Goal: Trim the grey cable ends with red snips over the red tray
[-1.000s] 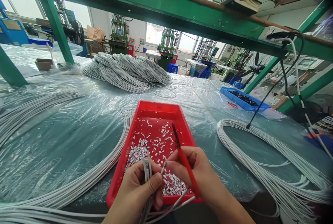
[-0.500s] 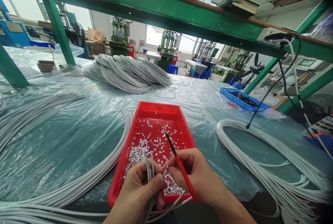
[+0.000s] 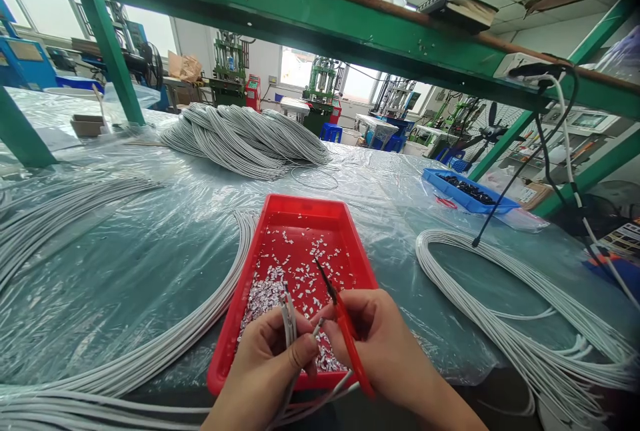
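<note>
Several grey-white cables (image 3: 289, 321) stand bunched in my left hand (image 3: 273, 351), which is closed around them. One cable end (image 3: 319, 326) leans out to the right, between the fingertips of both hands. My right hand (image 3: 377, 344) is closed on scissors (image 3: 346, 331) with red handles and dark narrow blades, their tips pointing up and away. Its thumb and forefinger are also at the cable end. Below both hands lies a red tray (image 3: 313, 204) scattered with small silvery foil scraps (image 3: 265, 297), thickest at its left and near end.
Coiled cables (image 3: 200, 324) curve along the left, and another coil (image 3: 450, 284) lies at right. A big cable heap (image 3: 245, 141) sits behind the tray. A blue tray (image 3: 465, 191) of black parts stands back right. A green shelf beam (image 3: 350, 24) crosses overhead; dark cords hang from it.
The scissors have turned slightly in my right hand, showing more of their red handles, and the tips have shifted a little left. My left hand keeps its hold on the cables.
</note>
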Motion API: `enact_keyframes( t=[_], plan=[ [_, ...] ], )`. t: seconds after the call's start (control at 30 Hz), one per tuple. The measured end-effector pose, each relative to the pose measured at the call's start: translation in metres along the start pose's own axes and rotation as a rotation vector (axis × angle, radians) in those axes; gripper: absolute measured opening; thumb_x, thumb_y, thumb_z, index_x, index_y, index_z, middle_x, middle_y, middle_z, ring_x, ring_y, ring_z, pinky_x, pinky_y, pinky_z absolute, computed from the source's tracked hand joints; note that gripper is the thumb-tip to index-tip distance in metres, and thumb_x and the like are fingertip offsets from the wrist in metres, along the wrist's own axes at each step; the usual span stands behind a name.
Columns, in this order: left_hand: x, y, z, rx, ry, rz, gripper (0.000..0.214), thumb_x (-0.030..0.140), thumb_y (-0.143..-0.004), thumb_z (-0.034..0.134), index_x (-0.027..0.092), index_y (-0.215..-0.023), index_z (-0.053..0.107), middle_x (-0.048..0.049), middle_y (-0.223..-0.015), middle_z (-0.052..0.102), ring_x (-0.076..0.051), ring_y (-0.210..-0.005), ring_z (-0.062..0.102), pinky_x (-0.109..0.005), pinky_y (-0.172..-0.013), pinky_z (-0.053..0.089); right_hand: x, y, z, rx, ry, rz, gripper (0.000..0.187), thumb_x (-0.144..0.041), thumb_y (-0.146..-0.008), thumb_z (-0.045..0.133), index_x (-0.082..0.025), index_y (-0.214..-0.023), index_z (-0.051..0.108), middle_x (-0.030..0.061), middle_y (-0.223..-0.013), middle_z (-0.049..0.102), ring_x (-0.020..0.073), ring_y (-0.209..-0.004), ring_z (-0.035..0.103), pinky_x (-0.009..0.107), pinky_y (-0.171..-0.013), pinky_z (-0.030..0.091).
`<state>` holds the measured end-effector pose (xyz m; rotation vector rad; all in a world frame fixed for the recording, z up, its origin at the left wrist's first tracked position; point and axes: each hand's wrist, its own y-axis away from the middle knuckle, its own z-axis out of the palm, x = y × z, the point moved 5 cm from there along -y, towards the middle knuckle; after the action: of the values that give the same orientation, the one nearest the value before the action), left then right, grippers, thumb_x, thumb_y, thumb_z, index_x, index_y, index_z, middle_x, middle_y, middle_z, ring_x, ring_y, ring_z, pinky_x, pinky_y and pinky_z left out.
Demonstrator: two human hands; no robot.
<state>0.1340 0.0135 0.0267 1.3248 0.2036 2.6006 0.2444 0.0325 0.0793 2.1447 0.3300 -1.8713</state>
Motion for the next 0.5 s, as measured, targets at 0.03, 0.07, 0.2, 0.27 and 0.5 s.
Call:
enact_keyframes(
  t=[0.03,0.07,0.2,0.27,0.5],
  plan=[
    [-0.002,0.001,0.002,-0.053,0.025,-0.048,0.03,0.031,-0.052,0.086,0.013,-0.059,0.063,0.0027,-0.048,0.061,-0.004,-0.041,0.053,-0.01,-0.042,0.038,0.001,-0.001,0.001,-0.022,0.009,0.0,0.029,-0.031,-0.068,0.069,-0.018,-0.052,0.049,-0.0055,-0.052,0.041,0.0114,-0.051,0.041,0.023,-0.048,0.035],
    [-0.004,0.002,0.004,-0.122,0.052,-0.108,0.031,0.033,-0.054,0.085,0.012,-0.058,0.062,0.0018,-0.047,0.061,-0.004,-0.038,0.052,-0.01,-0.039,0.036,0.001,-0.004,0.001,-0.043,0.02,-0.003,0.029,-0.032,-0.068,0.068,-0.017,-0.052,0.049,-0.0056,-0.051,0.041,0.0114,-0.05,0.041,0.023,-0.048,0.035],
    [-0.01,0.008,0.011,-0.287,0.068,-0.223,0.033,0.038,-0.058,0.082,0.012,-0.062,0.061,-0.0014,-0.045,0.063,-0.005,-0.03,0.049,-0.01,-0.033,0.029,0.007,-0.018,-0.005,-0.037,0.104,-0.039,0.026,-0.026,-0.073,0.063,-0.017,-0.054,0.048,-0.0069,-0.053,0.039,0.01,-0.05,0.036,0.021,-0.046,0.031],
    [-0.008,0.006,0.007,-0.189,0.04,-0.147,0.031,0.036,-0.058,0.082,0.013,-0.066,0.062,0.0005,-0.047,0.063,-0.004,-0.032,0.05,-0.01,-0.034,0.029,0.011,-0.023,-0.013,0.004,0.165,-0.062,0.017,-0.019,-0.074,0.062,-0.017,-0.06,0.052,-0.0064,-0.056,0.043,0.011,-0.054,0.041,0.022,-0.051,0.035],
    [0.005,-0.003,-0.007,0.048,-0.079,0.042,0.033,0.037,-0.064,0.077,0.014,-0.083,0.064,0.0066,-0.039,0.052,-0.003,-0.034,0.041,-0.01,-0.036,0.028,0.014,0.011,-0.041,-0.071,0.321,0.049,0.054,-0.045,-0.085,0.052,-0.017,-0.13,0.041,0.013,-0.122,0.053,0.0271,-0.106,0.052,0.039,-0.089,0.043]
  ],
)
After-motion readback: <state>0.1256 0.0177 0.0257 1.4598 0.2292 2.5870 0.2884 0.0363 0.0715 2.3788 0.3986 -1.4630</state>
